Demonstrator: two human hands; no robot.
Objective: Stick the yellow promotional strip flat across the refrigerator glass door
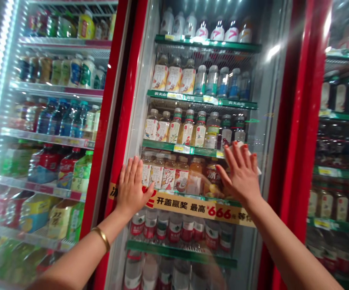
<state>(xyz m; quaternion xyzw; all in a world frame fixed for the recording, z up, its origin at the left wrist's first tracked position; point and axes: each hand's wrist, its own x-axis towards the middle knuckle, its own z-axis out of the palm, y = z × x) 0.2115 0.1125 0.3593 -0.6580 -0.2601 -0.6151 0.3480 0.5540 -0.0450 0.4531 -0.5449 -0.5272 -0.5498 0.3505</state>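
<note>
Against the red-framed glass door of a drinks cooler [125,121], the left hand [131,189] lies flat and open, fingers spread, while the open right hand [241,177] presses a white cloth [248,155] to the pane.

The left hand [132,189] and right hand [241,177] press against the shut glass door [253,108], which stands between them and the packed bottles [174,177] on the green shelves [180,251]. The red door frame [125,121] runs just left of the left hand. Free room lies only on the near side of the glass, between and below the hands.
</note>
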